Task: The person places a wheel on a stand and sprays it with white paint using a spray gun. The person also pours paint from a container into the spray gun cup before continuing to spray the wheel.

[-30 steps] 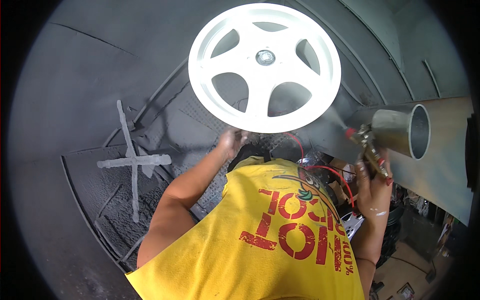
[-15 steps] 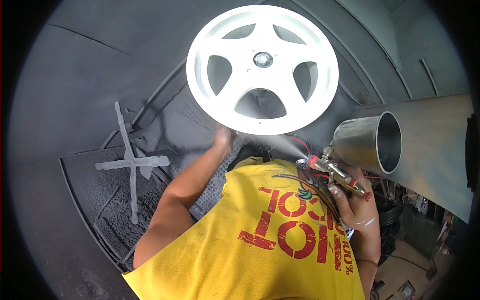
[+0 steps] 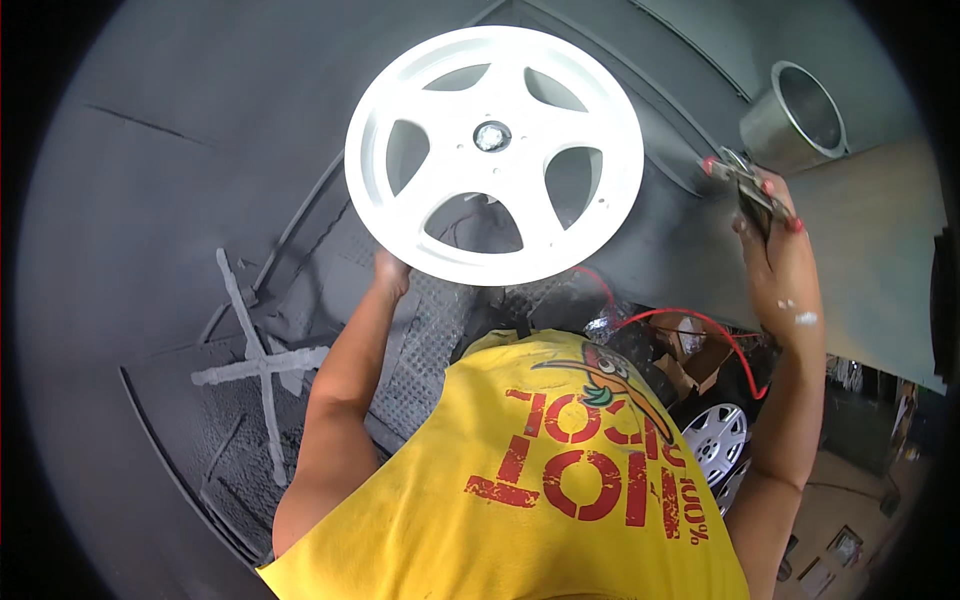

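A white five-spoke car wheel (image 3: 500, 175) is held up in front of me, with a dark round centre hub. My left hand (image 3: 393, 272) is at its lower left rim, and its fingers are hidden behind the edge. On the right, my raised right hand (image 3: 780, 262) grips a spray gun (image 3: 755, 190) with red-ringed fittings. A metal paint cup (image 3: 790, 125) tops the gun, its round mouth facing up and right. The gun is apart from the wheel. White paint spots mark my right hand.
A red hose (image 3: 700, 315) loops below the gun. A grey-coated cross-shaped stand (image 3: 265, 365) is at left. Another multi-spoke wheel (image 3: 715, 440) lies low on the right, near a cardboard box (image 3: 690, 350). A large pale panel (image 3: 880, 250) borders the right side.
My right hand has raised the spray gun up and right, away from the wheel. The spray mist has gone. The wheel has turned, and it and my left hand appear farther left.
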Demonstrator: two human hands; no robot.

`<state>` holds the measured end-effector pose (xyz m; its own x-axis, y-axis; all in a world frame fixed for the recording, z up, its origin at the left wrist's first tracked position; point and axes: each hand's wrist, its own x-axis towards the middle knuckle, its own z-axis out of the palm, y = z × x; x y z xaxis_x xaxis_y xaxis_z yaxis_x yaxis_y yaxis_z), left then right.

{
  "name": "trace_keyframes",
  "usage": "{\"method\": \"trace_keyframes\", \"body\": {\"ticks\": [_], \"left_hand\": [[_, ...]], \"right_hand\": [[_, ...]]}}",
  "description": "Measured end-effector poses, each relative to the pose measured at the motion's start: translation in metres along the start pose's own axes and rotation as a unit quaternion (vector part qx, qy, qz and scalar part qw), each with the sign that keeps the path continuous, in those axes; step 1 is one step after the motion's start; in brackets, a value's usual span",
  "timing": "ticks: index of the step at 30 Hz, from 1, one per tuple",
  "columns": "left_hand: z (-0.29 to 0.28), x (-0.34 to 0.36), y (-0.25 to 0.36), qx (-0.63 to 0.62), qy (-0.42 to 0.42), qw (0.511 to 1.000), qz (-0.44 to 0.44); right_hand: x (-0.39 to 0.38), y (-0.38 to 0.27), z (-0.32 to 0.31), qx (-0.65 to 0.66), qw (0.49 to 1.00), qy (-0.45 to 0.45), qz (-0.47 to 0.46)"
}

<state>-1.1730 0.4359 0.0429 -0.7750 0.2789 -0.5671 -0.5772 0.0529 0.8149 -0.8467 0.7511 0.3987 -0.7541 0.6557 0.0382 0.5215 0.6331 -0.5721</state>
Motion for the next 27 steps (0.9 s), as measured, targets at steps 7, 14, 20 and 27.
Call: {"method": "trace_keyframes", "body": {"ticks": [7, 14, 20, 27], "left_hand": [[0.06, -0.088, -0.069, -0.063, -0.06, 0.99, -0.11], [0.078, -0.099, -0.088, 0.007, -0.193, 0.924, -0.33], [0.061, -0.085, -0.099, -0.009, -0.203, 0.926, -0.318], [0.067, -0.085, -0.093, -0.021, -0.21, 0.931, -0.299]], "right_hand": [[0.024, -0.001, 0.002, -0.031, 0.997, -0.018, -0.07], [0.029, -0.017, 0.002, -0.048, 0.995, -0.083, -0.005], [0.032, -0.02, 0.005, -0.062, 0.995, -0.08, -0.009], [0.031, -0.02, 0.007, -0.08, 0.993, -0.088, 0.021]]}}
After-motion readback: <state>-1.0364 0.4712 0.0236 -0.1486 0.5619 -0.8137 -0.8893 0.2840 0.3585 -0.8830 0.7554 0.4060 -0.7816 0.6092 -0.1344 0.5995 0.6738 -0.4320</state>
